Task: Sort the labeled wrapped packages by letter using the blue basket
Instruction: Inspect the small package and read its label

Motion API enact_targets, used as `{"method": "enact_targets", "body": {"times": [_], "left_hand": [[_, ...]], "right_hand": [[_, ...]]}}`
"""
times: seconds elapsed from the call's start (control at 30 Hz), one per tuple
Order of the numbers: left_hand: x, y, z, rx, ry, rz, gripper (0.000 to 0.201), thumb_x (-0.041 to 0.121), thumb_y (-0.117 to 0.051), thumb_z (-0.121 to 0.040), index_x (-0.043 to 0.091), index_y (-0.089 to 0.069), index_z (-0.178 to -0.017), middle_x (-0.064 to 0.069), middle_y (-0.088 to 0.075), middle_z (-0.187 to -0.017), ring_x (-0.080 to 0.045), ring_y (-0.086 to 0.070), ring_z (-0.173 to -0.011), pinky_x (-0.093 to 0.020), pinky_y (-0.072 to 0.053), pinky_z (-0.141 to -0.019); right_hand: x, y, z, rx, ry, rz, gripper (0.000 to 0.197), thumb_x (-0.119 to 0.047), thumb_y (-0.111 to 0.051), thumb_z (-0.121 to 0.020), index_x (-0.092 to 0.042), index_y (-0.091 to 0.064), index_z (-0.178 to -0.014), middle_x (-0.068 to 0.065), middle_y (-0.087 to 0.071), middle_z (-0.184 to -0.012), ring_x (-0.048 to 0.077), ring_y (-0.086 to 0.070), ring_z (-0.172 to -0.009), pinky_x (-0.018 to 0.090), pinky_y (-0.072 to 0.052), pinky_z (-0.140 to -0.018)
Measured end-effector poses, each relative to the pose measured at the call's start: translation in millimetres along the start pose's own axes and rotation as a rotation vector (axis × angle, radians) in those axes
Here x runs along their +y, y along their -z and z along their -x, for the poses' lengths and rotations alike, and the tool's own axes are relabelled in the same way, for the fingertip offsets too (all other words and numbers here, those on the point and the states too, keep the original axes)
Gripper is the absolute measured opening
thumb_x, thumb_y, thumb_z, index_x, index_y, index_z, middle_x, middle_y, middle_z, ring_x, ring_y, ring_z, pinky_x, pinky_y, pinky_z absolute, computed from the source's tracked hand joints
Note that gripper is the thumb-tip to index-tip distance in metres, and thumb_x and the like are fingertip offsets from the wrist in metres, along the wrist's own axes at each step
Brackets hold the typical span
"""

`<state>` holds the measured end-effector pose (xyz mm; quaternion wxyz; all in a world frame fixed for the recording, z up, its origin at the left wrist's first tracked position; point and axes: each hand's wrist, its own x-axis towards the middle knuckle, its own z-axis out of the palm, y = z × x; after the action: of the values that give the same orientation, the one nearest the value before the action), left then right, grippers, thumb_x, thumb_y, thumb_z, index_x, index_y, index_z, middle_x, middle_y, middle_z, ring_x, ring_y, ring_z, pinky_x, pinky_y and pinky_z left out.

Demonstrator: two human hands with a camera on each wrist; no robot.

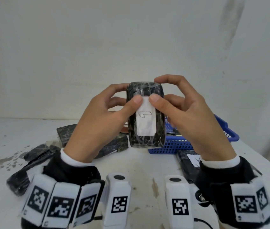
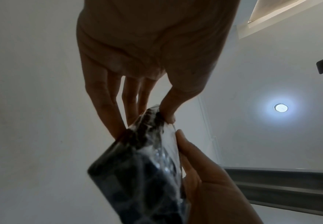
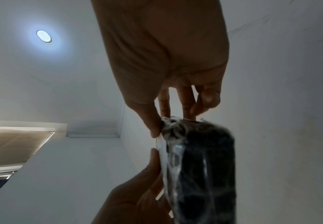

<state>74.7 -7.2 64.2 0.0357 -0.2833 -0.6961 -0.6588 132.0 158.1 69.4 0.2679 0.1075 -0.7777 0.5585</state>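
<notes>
Both hands hold one black, film-wrapped package (image 1: pixel 145 139) upright above the table. Its white label (image 1: pixel 145 123) faces me with a hand-drawn letter lying sideways, hard to read. My left hand (image 1: pixel 129 96) pinches the upper left side, thumb on the label's top corner. My right hand (image 1: pixel 157 90) pinches the upper right, index finger curled over the top. In the left wrist view the package (image 2: pixel 143 174) sits between the left hand's (image 2: pixel 143 121) thumb and fingers. The right wrist view shows the package (image 3: pixel 204 166) pinched by the right hand (image 3: pixel 173 123). The blue basket (image 1: pixel 227 128) stands behind, to the right.
Several other black wrapped packages lie on the white, stained table (image 1: pixel 147 164): a long one (image 1: pixel 36 154) at the left, others (image 1: pixel 66 134) behind my left hand, and one with a white label (image 1: pixel 192 159) in front of the basket. A white wall rises behind.
</notes>
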Motion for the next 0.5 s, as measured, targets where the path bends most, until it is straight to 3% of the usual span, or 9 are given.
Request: {"method": "enact_targets", "body": {"times": [0.07, 0.13, 0.23, 0.37, 0.5], "left_hand": [[-1.1, -0.4, -0.1, 0.0, -0.014, -0.013, 0.04, 0.037, -0.067, -0.083, 0.031, -0.06, -0.123, 0.007, -0.073, -0.098, -0.017, -0.073, -0.078, -0.036, -0.061, -0.071], [-2.7, -0.6, -0.2, 0.0, -0.023, -0.009, 0.035, 0.028, -0.066, -0.088, 0.029, -0.061, -0.122, 0.009, -0.072, -0.104, -0.019, -0.074, -0.081, -0.043, -0.06, -0.079], [-5.3, 0.6, -1.4, 0.0, -0.055, -0.017, 0.032, 0.022, -0.068, -0.089, 0.03, -0.063, -0.12, 0.01, -0.07, -0.111, -0.02, -0.073, -0.088, -0.046, -0.058, -0.085], [-0.9, -0.1, -1.1, -0.012, -0.063, 0.03, 0.042, 0.044, -0.07, -0.078, 0.028, -0.067, -0.116, 0.004, -0.071, -0.112, -0.019, -0.071, -0.097, -0.048, -0.055, -0.092], [2.9, -2.5, 0.1, 0.028, -0.068, 0.057, 0.041, 0.044, -0.063, -0.075, 0.022, -0.068, -0.109, 0.0, -0.072, -0.104, -0.022, -0.072, -0.092, -0.05, -0.055, -0.091]], "right_hand": [[-0.4, 0.8, 0.4, 0.004, -0.009, 0.01, 0.038, -0.037, -0.068, -0.088, -0.039, -0.058, -0.125, 0.002, -0.072, -0.078, 0.008, -0.041, -0.048, 0.015, -0.039, -0.051], [-0.7, 0.9, 0.4, 0.012, -0.029, 0.005, 0.045, -0.034, -0.069, -0.089, -0.041, -0.056, -0.131, -0.006, -0.074, -0.085, 0.006, -0.05, -0.047, 0.014, -0.041, -0.05], [-1.5, -1.4, -0.3, 0.005, -0.055, -0.023, 0.046, -0.04, -0.07, -0.083, -0.036, -0.063, -0.128, -0.006, -0.075, -0.098, 0.015, -0.063, -0.052, 0.024, -0.051, -0.051], [-2.1, -1.5, -0.9, 0.012, -0.057, -0.074, 0.04, -0.044, -0.067, -0.076, -0.03, -0.07, -0.114, -0.002, -0.074, -0.096, 0.026, -0.068, -0.061, 0.032, -0.058, -0.061], [-1.1, -2.1, -1.1, -0.001, -0.053, -0.068, 0.027, -0.038, -0.067, -0.084, -0.028, -0.071, -0.109, -0.003, -0.074, -0.093, 0.025, -0.07, -0.064, 0.034, -0.061, -0.069]]}}
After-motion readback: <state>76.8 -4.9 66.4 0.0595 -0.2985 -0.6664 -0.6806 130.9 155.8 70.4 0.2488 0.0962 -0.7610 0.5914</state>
